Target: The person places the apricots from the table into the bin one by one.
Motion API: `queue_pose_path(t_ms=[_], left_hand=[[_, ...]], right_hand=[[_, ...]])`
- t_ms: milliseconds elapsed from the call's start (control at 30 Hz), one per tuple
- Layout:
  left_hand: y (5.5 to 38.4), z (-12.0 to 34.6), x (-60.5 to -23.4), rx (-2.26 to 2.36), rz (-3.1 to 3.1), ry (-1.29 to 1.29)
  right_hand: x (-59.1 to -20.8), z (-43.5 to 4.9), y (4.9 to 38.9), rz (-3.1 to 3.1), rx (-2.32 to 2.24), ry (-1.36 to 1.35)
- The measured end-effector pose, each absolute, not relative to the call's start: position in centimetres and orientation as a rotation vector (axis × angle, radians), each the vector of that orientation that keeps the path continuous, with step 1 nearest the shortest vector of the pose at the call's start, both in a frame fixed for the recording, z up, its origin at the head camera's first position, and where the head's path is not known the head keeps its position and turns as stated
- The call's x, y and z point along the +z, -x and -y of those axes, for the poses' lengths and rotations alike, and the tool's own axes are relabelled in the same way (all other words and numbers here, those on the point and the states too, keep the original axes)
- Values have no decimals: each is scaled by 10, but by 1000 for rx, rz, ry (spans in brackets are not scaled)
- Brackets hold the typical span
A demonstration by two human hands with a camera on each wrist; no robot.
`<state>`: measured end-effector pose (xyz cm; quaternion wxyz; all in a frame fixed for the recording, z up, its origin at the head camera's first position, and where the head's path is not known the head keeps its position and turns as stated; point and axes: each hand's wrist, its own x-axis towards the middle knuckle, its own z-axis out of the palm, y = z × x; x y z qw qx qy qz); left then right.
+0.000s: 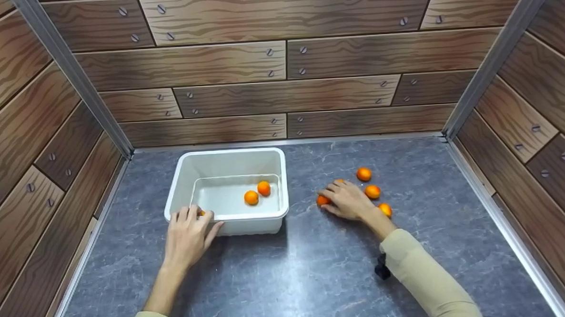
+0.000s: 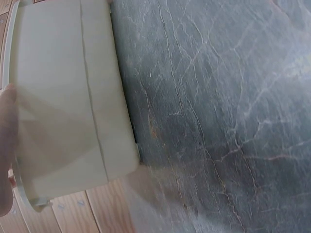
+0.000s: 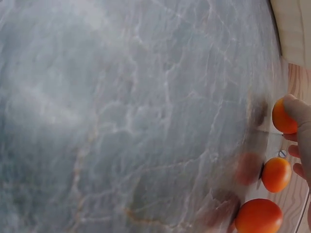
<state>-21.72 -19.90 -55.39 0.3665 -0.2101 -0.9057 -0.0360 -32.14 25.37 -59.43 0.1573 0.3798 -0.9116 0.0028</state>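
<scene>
My left hand [image 1: 188,236] grips the near rim of a white plastic bin [image 1: 247,226], fingers over the edge and thumb on the outside. Two small oranges [image 1: 251,197] lie on the bin's floor, and a sliver of another orange shows between the left fingers. To the right of the bin, my right hand [image 1: 348,201] reaches low over the table and pinches a small orange [image 3: 284,116] between thumb and fingers. Another orange [image 1: 340,180] is mostly hidden behind this hand. Three more oranges [image 1: 372,191] sit just right of it, one partly covered by the wrist.
A grey marbled tabletop [image 1: 288,282] lies under everything. Wood-patterned walls [image 1: 283,61] with metal edge strips enclose it at the back and both sides. The bin stands left of centre, near the back wall.
</scene>
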Motion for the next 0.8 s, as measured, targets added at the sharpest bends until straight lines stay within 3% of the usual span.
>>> queue_pose_path(t_ms=[800], left_hand=[[219, 200, -556, -98, 2304, 542]], right_hand=[[-560, -226, 323, 2383, 72, -1028]])
